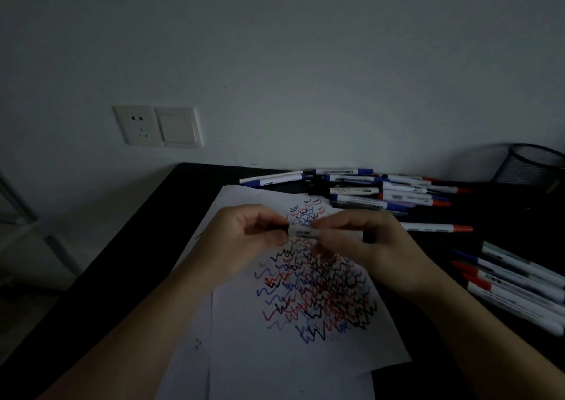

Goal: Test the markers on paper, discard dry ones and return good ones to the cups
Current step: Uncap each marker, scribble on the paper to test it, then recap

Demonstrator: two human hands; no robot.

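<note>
Both hands held one marker (305,232) level above the scribbled paper (305,353): the left hand (241,237) pinched its dark cap end, and the right hand (367,247) had its fingers (328,227) curled round the white barrel. The marker was judged light, stiff and smooth, best gripped mid-barrel while the cap is pulled straight off. Loose markers lay in a far pile (382,188) and a right pile (519,280) on the dark tabletop (146,247), the mesh cup (532,164) stood at the far right, and open room remained mainly over the paper.
</note>
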